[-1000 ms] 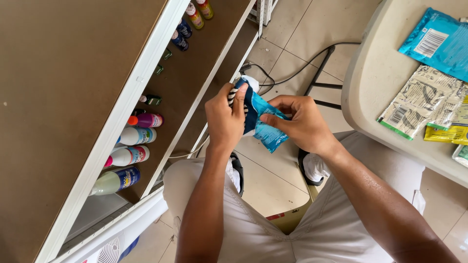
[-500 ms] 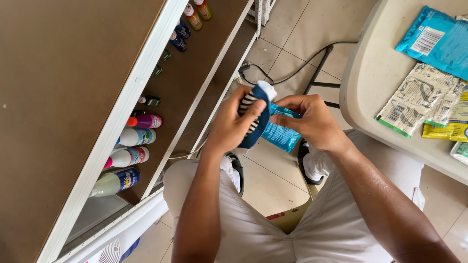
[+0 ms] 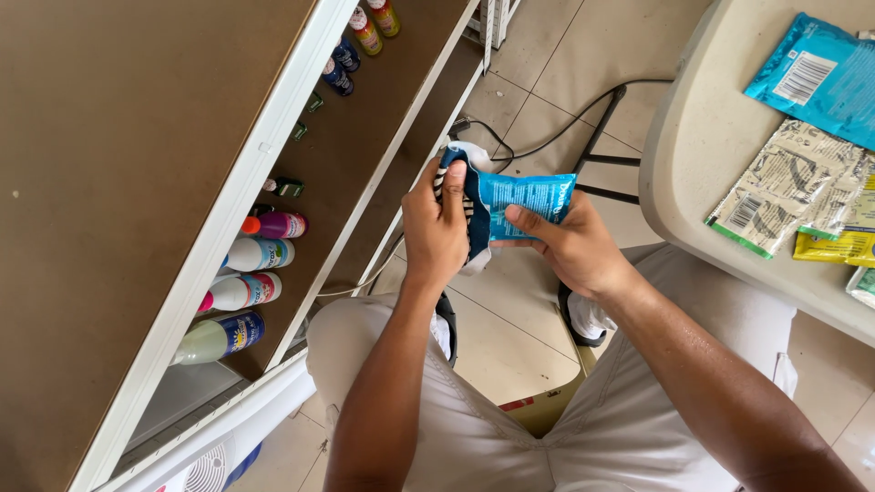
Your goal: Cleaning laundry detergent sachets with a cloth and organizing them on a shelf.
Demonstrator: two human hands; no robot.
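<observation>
Since a second ago the blue packet (image 3: 524,196) has been pulled flatter and more level, and the striped dark item (image 3: 463,205) has turned so its narrow edge faces up between the hands.

Both hands are raised above the person's lap, over the tiled floor (image 3: 538,73). In the left hand (image 3: 436,232) the grip is clamped on the striped dark item, thumb along its near side and fingers wrapped round the far side (a bit of white cloth shows at its top and bottom). In the right hand (image 3: 570,246) the grip is clamped on the blue packet, thumb pressed on its lower edge, fingers behind it. The packet's left end touches the dark item; whether it goes inside cannot be told.

At left stands a brown shelf unit (image 3: 128,182) with a white frame; spray bottles and small bottles (image 3: 246,292) lie in a row on its lower shelf. At right, a pale surface (image 3: 711,146) carries a larger blue packet (image 3: 811,77), a printed grey-white packet (image 3: 784,187) and a yellow one (image 3: 834,246). A black cable (image 3: 556,137) runs across the floor.
</observation>
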